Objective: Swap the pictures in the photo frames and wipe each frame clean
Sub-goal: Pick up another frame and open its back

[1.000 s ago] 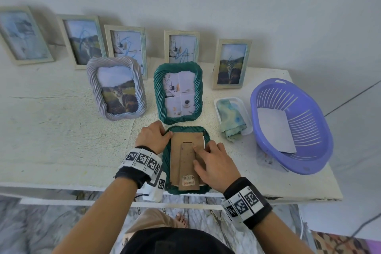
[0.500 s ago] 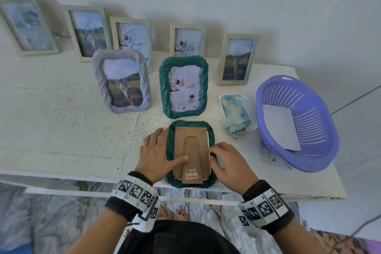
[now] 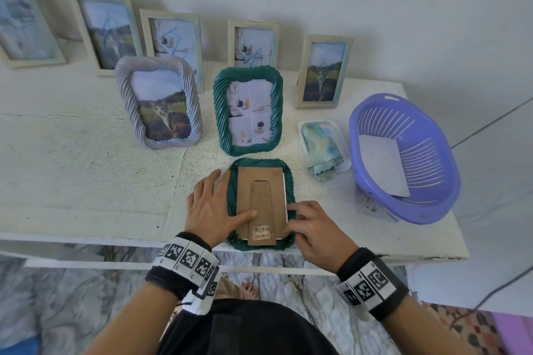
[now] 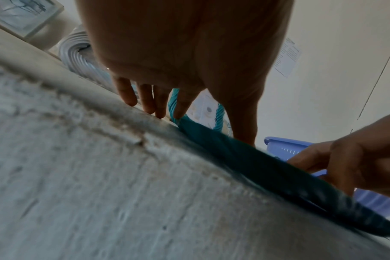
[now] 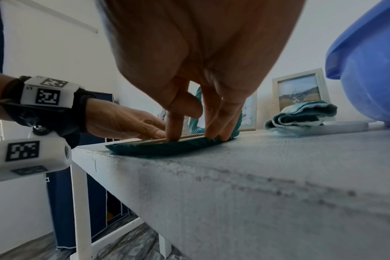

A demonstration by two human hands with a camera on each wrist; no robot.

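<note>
A green twisted-rim frame point(image 3: 261, 163) lies face down at the table's front edge, brown back board point(image 3: 259, 181) and folded stand up. My left hand point(image 3: 215, 204) lies flat at its left side, fingers spread on the table and rim, thumb pressing the board. My right hand point(image 3: 313, 228) stands on bent fingers at the lower right edge. In the right wrist view its index fingertip point(image 5: 173, 137) presses the board's edge and the other fingertips rest on the green rim point(image 5: 167, 149). A second green frame point(image 3: 220, 112) and a grey twisted frame point(image 3: 124, 95) stand behind.
A folded blue-green cloth point(image 3: 323, 147) lies in a small white tray point(image 3: 302, 127) right of the frames. A purple basket point(image 3: 450, 153) holding a sheet of paper point(image 3: 383, 164) sits at the far right. Several pale wooden frames point(image 3: 253, 43) lean on the wall.
My left hand slid from the frame's top left corner down its left side and flattened, thumb on the board. My right hand left the stand for the lower right edge.
</note>
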